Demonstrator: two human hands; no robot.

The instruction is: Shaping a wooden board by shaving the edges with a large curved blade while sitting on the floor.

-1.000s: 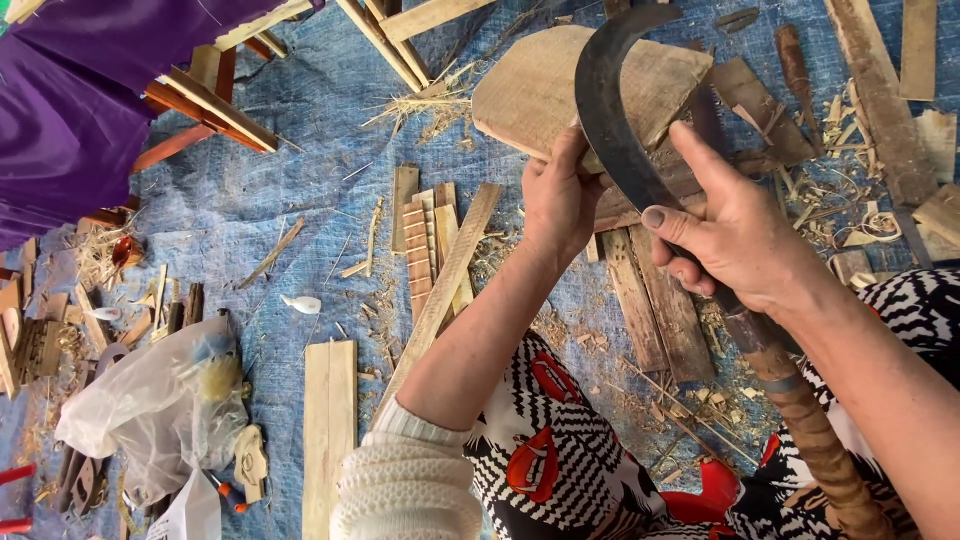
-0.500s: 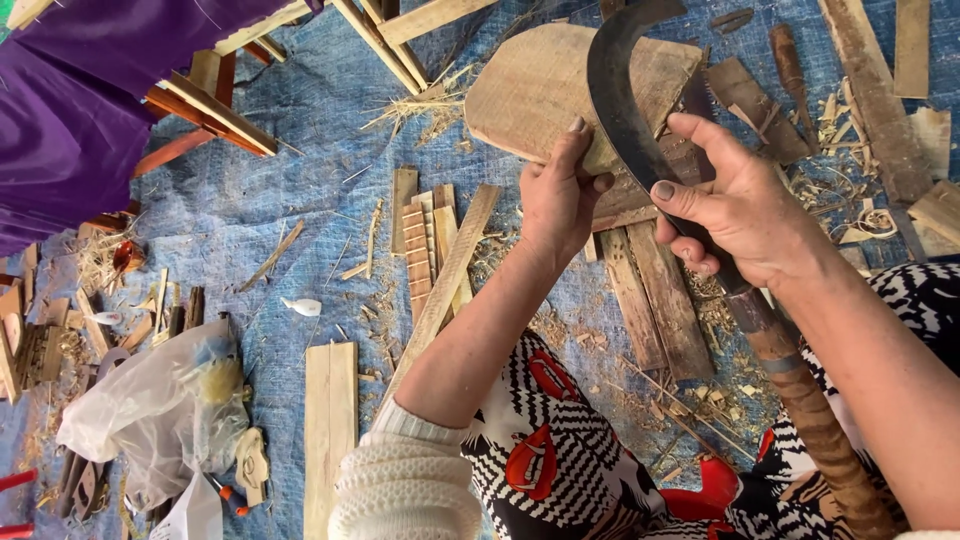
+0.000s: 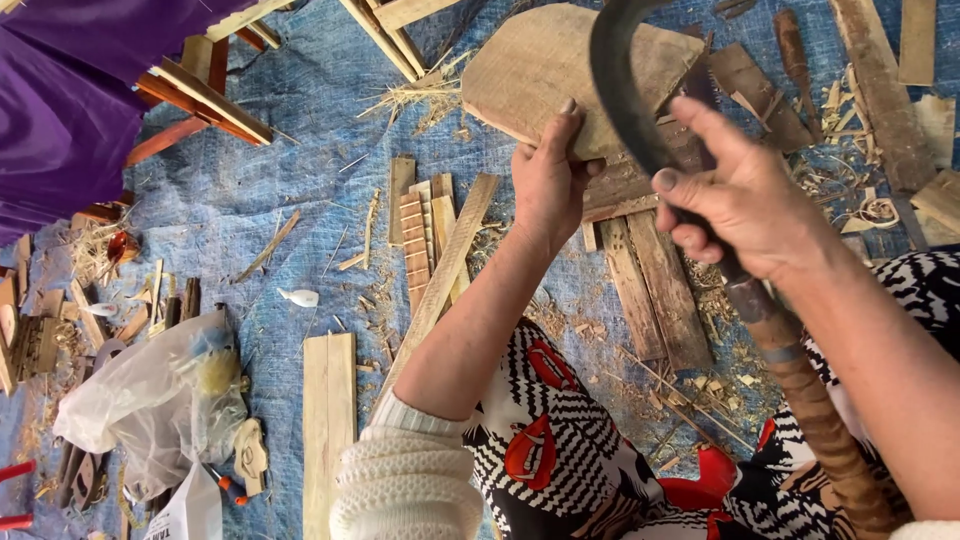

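Since a second earlier, my right hand (image 3: 745, 215) had carried the curved blade (image 3: 625, 110) down and across the wooden slab (image 3: 540, 70), so that the dark arc now lay over the slab's right half rather than above its top edge, while my left hand (image 3: 548, 180) had kept its place on the slab's near edge. That hand was closed on the wood, thumb up the front face and the fingers, hidden from me, presumably behind it. My right hand was wrapped tight round the tool where the blade met the wrapped handle (image 3: 825, 430), with the forefinger stretched along the back of the steel. The slab stood tilted on the blue tarp (image 3: 250, 200), above the short planks (image 3: 650, 280) that lay just below it, and left of it lay thin slats (image 3: 425, 240) and shavings. I judged the slab to be stiff, dry and fairly heavy for one hand, rough enough not to slip, though liable to split along the grain near its thin edges. Its thick lower edge seemed the best hold, well clear of the blade's path. The tool looked top-heavy and wanted a grip close to the steel.
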